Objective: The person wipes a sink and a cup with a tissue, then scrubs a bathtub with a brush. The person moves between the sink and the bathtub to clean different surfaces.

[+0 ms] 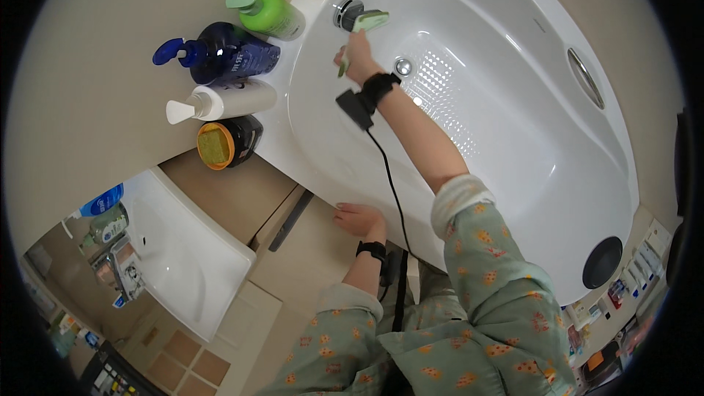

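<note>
My right hand (360, 58) reaches over the white bathtub (511, 137) and grips a pale green cleaning cloth or sponge (373, 21). One green part sticks out past the fingers, another shows below the palm. The cloth's far part is at the round chrome overflow fitting (342, 13) on the tub wall; whether they touch is hard to tell. Just right of this hand is the chrome drain plug (403, 67). My left hand (360, 219) is low beside the tub's outer edge, fingers partly hidden, with nothing visible in it. Both wrists wear black straps with small devices.
Pump bottles in green (272, 14), dark blue (234, 54) and white (236, 100) line the tub's ledge, beside a black jar (247, 140) topped by a yellow-green sponge (213, 146). A black cable (391, 176) hangs from my right wrist. Lower left is a washbasin (187, 253).
</note>
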Demonstrator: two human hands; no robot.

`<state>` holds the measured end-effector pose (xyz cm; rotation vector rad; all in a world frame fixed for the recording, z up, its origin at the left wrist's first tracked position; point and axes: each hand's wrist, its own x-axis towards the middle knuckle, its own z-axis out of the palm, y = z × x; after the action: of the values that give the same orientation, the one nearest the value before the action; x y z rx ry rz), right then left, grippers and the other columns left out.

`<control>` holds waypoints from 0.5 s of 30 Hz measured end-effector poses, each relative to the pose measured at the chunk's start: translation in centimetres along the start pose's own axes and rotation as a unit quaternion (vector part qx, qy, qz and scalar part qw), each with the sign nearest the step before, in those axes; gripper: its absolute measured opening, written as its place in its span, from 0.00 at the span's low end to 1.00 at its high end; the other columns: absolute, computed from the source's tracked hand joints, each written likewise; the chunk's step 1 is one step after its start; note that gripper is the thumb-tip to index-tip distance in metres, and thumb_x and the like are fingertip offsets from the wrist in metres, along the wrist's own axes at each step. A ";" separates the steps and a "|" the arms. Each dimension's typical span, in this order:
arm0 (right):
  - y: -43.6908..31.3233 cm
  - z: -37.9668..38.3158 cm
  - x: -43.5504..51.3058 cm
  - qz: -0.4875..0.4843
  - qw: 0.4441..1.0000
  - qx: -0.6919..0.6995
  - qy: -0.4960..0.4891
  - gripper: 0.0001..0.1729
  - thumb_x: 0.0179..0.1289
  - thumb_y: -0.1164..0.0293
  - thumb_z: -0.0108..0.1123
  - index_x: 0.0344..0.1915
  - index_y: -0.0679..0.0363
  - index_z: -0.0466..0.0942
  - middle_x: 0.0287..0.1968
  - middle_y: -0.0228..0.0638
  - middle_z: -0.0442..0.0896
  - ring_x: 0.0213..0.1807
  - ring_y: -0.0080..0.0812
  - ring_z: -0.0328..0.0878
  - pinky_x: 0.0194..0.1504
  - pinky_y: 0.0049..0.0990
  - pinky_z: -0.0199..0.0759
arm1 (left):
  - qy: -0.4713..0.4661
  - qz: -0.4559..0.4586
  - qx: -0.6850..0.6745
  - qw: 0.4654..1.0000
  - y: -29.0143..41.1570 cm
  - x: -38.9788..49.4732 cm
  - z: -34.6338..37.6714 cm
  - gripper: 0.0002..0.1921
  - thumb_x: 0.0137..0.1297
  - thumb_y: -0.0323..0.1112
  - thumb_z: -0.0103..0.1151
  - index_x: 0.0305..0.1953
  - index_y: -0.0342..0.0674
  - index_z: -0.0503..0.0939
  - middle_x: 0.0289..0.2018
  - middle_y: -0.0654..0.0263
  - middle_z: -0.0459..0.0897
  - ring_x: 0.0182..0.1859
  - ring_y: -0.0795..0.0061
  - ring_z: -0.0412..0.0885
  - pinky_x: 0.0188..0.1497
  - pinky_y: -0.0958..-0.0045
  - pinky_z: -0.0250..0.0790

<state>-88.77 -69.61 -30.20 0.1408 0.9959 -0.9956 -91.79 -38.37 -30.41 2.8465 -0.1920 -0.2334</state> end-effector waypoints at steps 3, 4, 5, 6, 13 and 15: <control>0.1 -0.3 0.5 -0.007 0.998 -0.064 0.008 0.08 0.65 0.59 0.36 0.36 0.50 0.55 0.19 0.31 0.57 0.15 0.29 0.55 0.17 0.27 0.56 | -0.017 -0.019 0.019 0.999 0.2 -0.1 -0.1 0.22 0.70 0.43 0.27 0.36 0.27 0.68 0.34 0.45 0.69 0.36 0.45 0.70 0.36 0.53 0.63; 0.0 -0.3 0.6 -0.036 0.998 -0.055 0.007 0.08 0.65 0.59 0.36 0.36 0.50 0.55 0.19 0.31 0.57 0.15 0.29 0.55 0.17 0.28 0.57 | -0.016 -0.014 0.012 1.000 0.3 -0.1 -0.2 0.23 0.71 0.43 0.26 0.36 0.28 0.68 0.35 0.44 0.70 0.38 0.45 0.70 0.38 0.53 0.64; 0.1 -0.2 0.7 -0.033 0.998 -0.043 0.017 0.08 0.65 0.59 0.36 0.36 0.50 0.55 0.19 0.32 0.57 0.16 0.29 0.55 0.17 0.29 0.58 | -0.027 -0.022 0.021 0.999 0.3 0.0 -0.2 0.23 0.71 0.44 0.25 0.37 0.29 0.68 0.37 0.44 0.70 0.39 0.44 0.71 0.40 0.53 0.64; 0.0 -0.1 0.7 -0.066 0.997 -0.017 0.043 0.09 0.64 0.59 0.36 0.36 0.50 0.55 0.19 0.33 0.57 0.16 0.30 0.56 0.17 0.30 0.59 | -0.028 -0.023 0.024 0.999 0.4 0.0 -0.3 0.23 0.71 0.44 0.25 0.37 0.30 0.68 0.38 0.44 0.70 0.41 0.44 0.71 0.42 0.53 0.65; 1.8 -1.2 -4.0 0.059 0.996 -0.014 -0.060 0.16 0.66 0.61 0.37 0.53 0.42 0.56 0.23 0.30 0.59 0.15 0.25 0.56 0.16 0.22 0.54 | -0.011 -0.004 0.011 1.000 0.3 -0.1 -0.2 0.23 0.71 0.44 0.26 0.38 0.27 0.68 0.35 0.45 0.69 0.37 0.45 0.71 0.38 0.54 0.64; 2.3 -3.2 -5.8 0.071 0.995 -0.031 -0.067 0.21 0.66 0.61 0.38 0.59 0.38 0.53 0.23 0.28 0.58 0.15 0.22 0.55 0.15 0.20 0.53 | -0.014 -0.009 0.013 1.000 0.3 0.0 -0.1 0.23 0.71 0.44 0.26 0.38 0.28 0.68 0.35 0.45 0.69 0.38 0.44 0.71 0.39 0.54 0.64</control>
<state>-90.07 -62.94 -28.40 0.0899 0.8799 -0.8321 -91.78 -38.63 -30.19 2.8722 -0.1751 -0.2767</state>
